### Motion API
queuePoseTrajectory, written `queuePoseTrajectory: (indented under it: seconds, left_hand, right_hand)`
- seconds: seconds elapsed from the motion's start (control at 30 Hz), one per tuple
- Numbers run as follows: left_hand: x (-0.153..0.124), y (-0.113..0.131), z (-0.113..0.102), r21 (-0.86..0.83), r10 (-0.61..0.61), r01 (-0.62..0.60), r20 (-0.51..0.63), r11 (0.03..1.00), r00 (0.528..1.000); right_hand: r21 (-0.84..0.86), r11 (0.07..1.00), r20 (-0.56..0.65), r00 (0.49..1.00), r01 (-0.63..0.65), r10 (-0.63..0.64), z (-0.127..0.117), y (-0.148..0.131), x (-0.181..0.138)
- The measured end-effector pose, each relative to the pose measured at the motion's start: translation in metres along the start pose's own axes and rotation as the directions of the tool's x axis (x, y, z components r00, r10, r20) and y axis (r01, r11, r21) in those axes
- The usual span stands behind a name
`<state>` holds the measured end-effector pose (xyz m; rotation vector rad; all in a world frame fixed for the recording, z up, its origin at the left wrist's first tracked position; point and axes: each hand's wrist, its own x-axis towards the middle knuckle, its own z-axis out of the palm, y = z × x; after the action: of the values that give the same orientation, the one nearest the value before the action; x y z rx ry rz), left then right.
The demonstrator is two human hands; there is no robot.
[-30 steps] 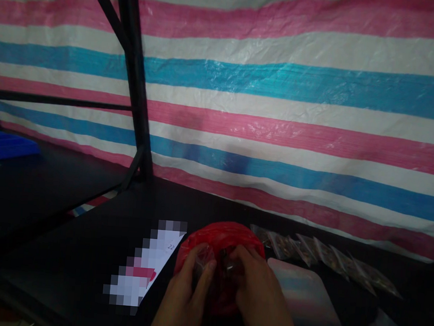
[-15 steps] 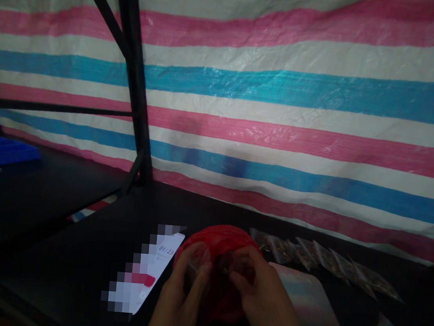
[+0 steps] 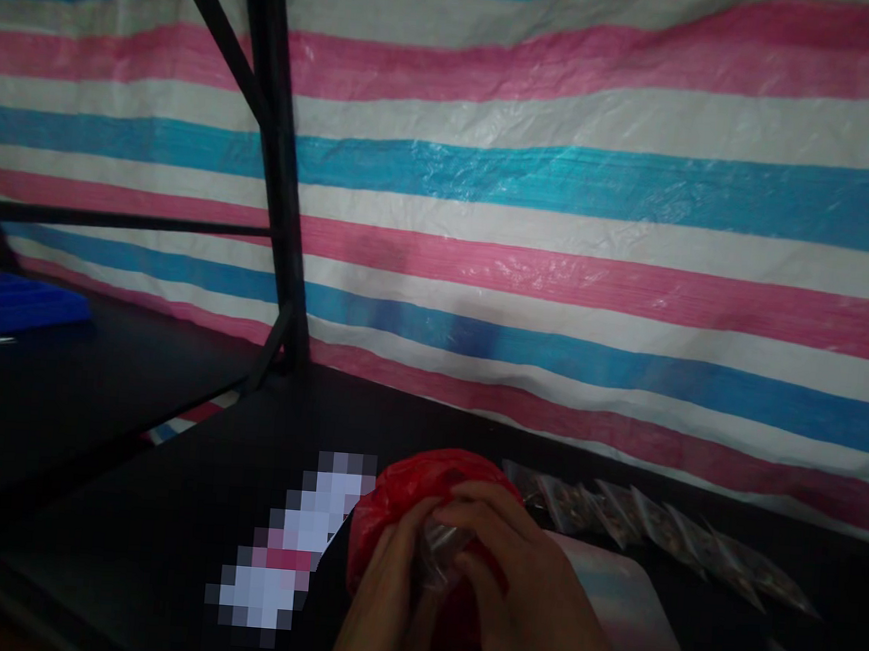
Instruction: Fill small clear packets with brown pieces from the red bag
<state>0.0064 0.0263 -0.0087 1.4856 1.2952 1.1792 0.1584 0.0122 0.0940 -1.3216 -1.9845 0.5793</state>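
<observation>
Red plastic bag (image 3: 421, 495); pink-white-blue striped tarpaulin (image 3: 534, 203) behind.

- Left of left hand (image 3: 383, 602): blurred phone (image 3: 289, 545) just beside; black tabletop (image 3: 130, 462) passable beyond.
- Right of right hand (image 3: 534, 594): pale board (image 3: 629, 622) just beside.
- Ahead: plastic packets (image 3: 616, 510) in a row, then striped tarp (image 3: 559, 275) blocking.
- Ahead-left: black metal post (image 3: 280, 233).

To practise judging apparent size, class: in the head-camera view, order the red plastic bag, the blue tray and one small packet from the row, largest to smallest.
1. Red plastic bag
2. Blue tray, farther away and cut by the frame, so unsure against the bag
3. Small packet
</observation>
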Motion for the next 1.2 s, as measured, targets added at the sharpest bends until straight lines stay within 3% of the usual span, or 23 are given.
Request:
queuePoseTrajectory:
  seconds: [0.17,0.33,0.47,0.57,0.7,0.87,1.0,1.2]
  left_hand:
    - [0.001,0.002,-0.001,-0.056,-0.005,0.005,0.01,0.998,1.0]
    - [0.003,0.0,0.004,-0.165,-0.048,0.034,-0.079,0.986,0.996]
    - [0.003,0.007,0.004,-0.243,-0.087,0.048,-0.153,0.969,0.984]
    - [-0.001,0.014,-0.001,-0.377,-0.108,0.07,-0.082,0.923,0.991]
    - [-0.008,0.022,-0.006,-0.528,-0.063,0.087,0.064,0.844,0.996]
    - [-0.013,0.032,-0.005,-0.635,-0.016,0.181,0.257,0.751,0.966]
    - [-0.015,0.052,0.003,-0.58,-0.053,0.294,0.396,0.76,0.917]
    - [-0.021,0.073,0.033,-0.606,-0.077,0.289,0.351,0.741,0.933]
  right_hand:
    - [-0.012,1.0,-0.048,0.999,-0.005,0.005,-0.001,0.0,0.001]
    - [-0.038,0.988,-0.199,0.97,-0.147,0.136,0.002,0.008,0.003]
    - [-0.114,0.975,-0.169,0.971,-0.191,0.17,0.008,0.017,0.0]
    - [-0.028,0.983,-0.13,0.975,-0.182,0.177,0.01,0.017,-0.004]
    - [0.231,0.959,-0.077,0.979,-0.166,0.188,0.006,0.008,-0.01]
    - [0.426,0.862,-0.006,0.952,-0.274,0.305,-0.005,0.003,-0.015]
    - [0.468,0.843,-0.139,0.92,-0.265,0.366,-0.017,0.009,-0.02]
    - [0.351,0.906,-0.341,0.868,-0.238,0.36,-0.051,0.039,-0.033]
